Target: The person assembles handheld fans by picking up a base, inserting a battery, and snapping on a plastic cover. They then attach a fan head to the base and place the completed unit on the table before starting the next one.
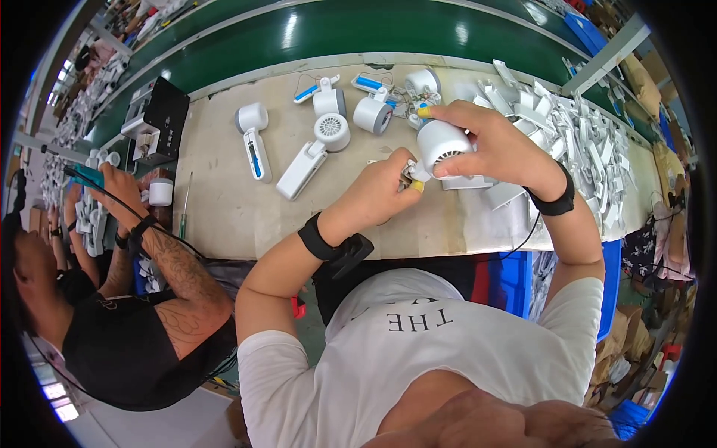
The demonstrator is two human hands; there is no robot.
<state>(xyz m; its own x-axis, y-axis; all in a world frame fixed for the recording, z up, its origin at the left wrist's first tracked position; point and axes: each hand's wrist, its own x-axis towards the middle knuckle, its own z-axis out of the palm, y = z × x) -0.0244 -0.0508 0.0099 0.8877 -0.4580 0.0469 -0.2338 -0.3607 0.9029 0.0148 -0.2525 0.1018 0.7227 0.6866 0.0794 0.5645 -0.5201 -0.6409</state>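
My right hand (497, 142) grips the round white head of a handheld fan (441, 140), thumb at its vent slots and fingers over the far side. My left hand (377, 190) is closed at the small white neck piece (420, 173) below the head, though its fingers partly hide what they pinch. Yellow covers show on some fingertips. Just beyond lie partly assembled fans, one with a bare motor-side head (372, 114) and another (328, 101) with a blue battery (306, 93) and thin wires. Two more fans, one with a closed handle (301, 170) and one with an open handle (256, 153), rest farther left.
A heap of white plastic shells (575, 149) covers the table's right side. At the left stand a black box-shaped device (159, 119) and a screwdriver (184, 205). A co-worker (142, 313) sits there holding a teal tool (86, 175). Behind runs a green conveyor belt (358, 33).
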